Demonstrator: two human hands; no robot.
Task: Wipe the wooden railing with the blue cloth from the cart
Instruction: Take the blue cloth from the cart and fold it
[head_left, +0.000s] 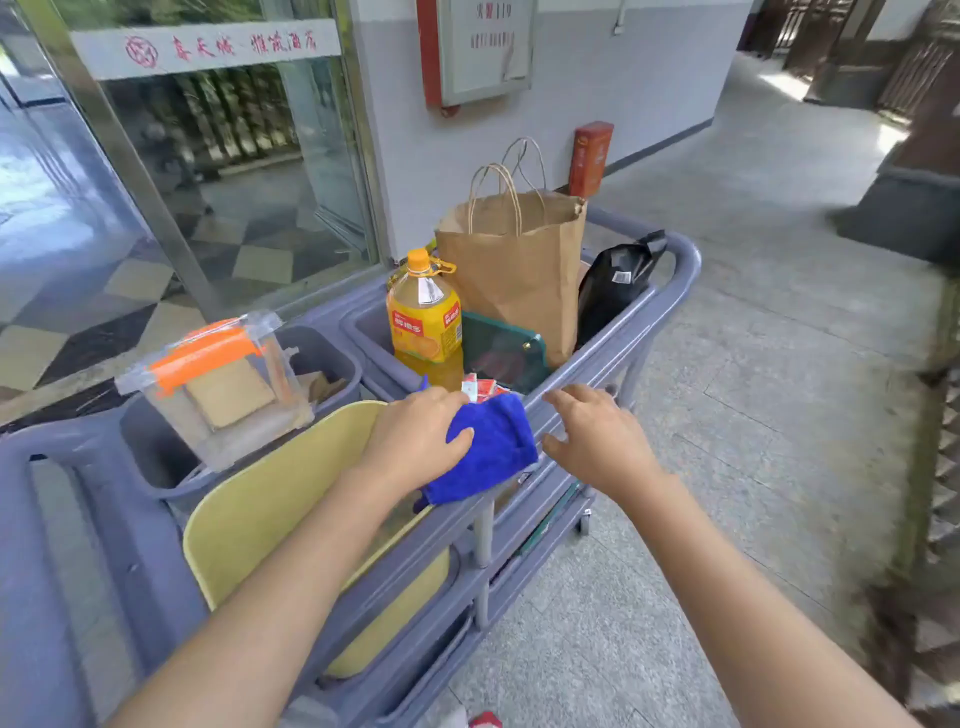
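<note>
We see a bright blue, fuzzy microfibre cloth (488, 447), bunched and folded, draped over the near rim of the grey plastic utility cart (670, 291). At the far right edge we make out a blurred dark brown carved wooden railing (935, 467), standing well apart from the cloth.

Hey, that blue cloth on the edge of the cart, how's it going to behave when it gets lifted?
The blue cloth is probably floppy: it drapes over the cart rim and bunches under the left hand. It looks plush, so likely light and not slippery. It should sag from wherever it is pinched.
</note>
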